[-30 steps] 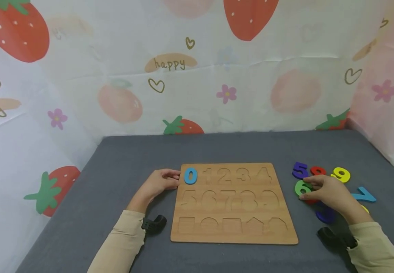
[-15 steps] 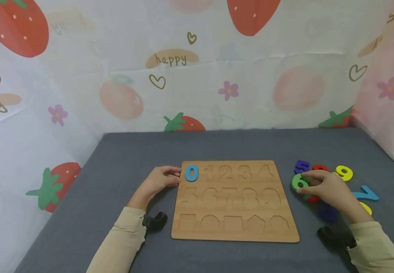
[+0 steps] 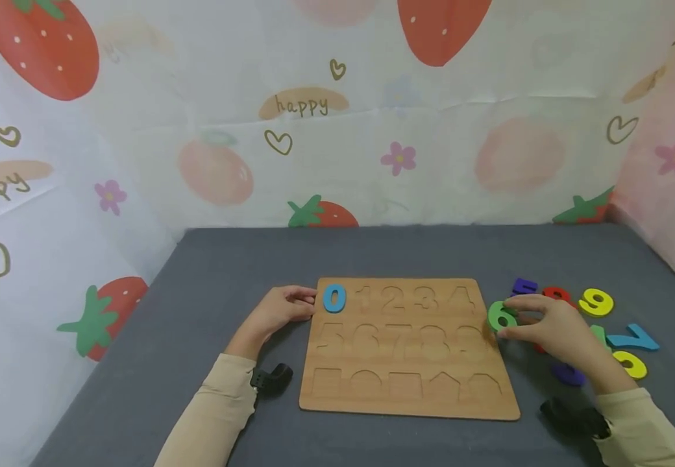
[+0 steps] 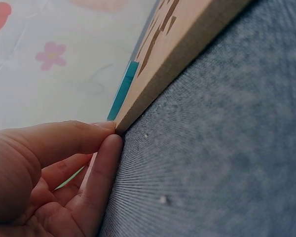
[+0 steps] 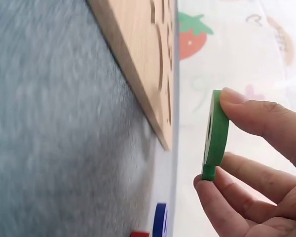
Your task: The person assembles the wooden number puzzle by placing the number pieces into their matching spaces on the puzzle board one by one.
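Observation:
A wooden number puzzle board point(image 3: 398, 363) lies on the grey cloth. My left hand point(image 3: 282, 311) is at its upper left edge, thumb and a finger point(image 4: 106, 163) pinching the rim. Close by, a blue number 0 point(image 3: 334, 298) sits in its recess. My right hand point(image 3: 553, 324) holds a green number 6 point(image 3: 500, 316) by its edges, thumb on one side and fingers on the other. The green 6 point(image 5: 217, 133) is raised above the table in the right wrist view and overlaps the board's right edge in the head view.
Loose number pieces lie at the right: a purple one point(image 3: 524, 286), a red one point(image 3: 556, 294), a yellow 9 point(image 3: 596, 302), a blue 7 point(image 3: 633, 338), a yellow piece point(image 3: 630, 365) and a dark blue one point(image 3: 568, 374). The right hand hides some. A printed cloth wall point(image 3: 337, 155) stands behind.
My right hand has lifted the green 6 from among the loose pieces and carried it left to the board's right edge. The left hand stays at the board's left edge.

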Demonstrator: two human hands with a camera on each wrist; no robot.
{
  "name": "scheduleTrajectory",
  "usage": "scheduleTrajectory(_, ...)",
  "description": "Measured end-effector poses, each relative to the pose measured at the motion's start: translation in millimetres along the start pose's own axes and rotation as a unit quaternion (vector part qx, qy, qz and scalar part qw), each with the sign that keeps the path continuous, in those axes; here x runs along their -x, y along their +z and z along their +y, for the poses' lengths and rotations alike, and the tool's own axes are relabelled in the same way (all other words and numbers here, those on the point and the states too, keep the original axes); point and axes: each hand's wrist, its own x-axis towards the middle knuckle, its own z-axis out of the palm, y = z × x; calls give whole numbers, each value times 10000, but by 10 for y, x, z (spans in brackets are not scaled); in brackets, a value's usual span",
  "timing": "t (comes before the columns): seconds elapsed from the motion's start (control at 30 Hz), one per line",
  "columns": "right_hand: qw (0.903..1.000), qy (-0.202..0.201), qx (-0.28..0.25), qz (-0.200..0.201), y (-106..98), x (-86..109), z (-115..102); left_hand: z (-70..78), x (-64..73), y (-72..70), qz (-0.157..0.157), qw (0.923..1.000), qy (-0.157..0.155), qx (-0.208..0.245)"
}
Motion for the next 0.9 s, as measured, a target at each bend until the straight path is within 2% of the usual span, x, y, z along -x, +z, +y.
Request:
scheduleTrajectory(0.2, 9997, -211, -110, -49, 68, 0, -134, 12, 1, 8, -40, 10000, 51, -6)
scheduleTrajectory(0.5, 9978, -643, -117, -124, 222, -110, -437, 29, 11, 14, -24, 10000, 49, -34)
scheduleTrajectory(0.77, 9925, -768, -841, -446, 381, -189, -741, 8, 8, 18, 4, 10000, 53, -60)
scheduleTrajectory(0.9, 9895, -895, -1008, -528, 465, -227, -882, -4, 13, 2, 2, 10000, 73, -58)
